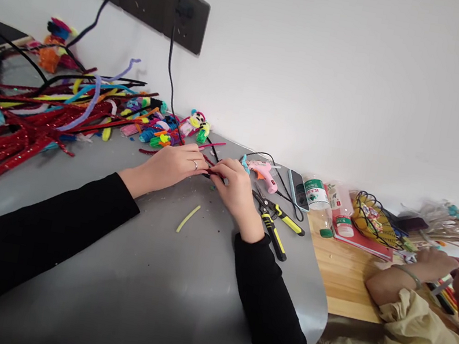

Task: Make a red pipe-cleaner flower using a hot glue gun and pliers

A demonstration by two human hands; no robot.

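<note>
My left hand (171, 165) and my right hand (236, 192) meet on the grey table (142, 275), both in black sleeves. Their fingers pinch the same red pipe cleaner piece (210, 172) between them, pressed low against the tabletop. A ring sits on a left finger. A short yellow-green pipe cleaner scrap (187, 218) lies just in front of my hands. Yellow-handled pliers (275, 223) rest right beside my right wrist, and a pink glue gun (263, 173) lies behind my right hand.
A big heap of red glitter and coloured pipe cleaners (32, 115) fills the left. Small colourful figures (197, 124) stand by the wall. On the right another person's arms (414, 279) work at a wooden table (343, 279) with bottles (316, 201) and a wire basket (373, 219).
</note>
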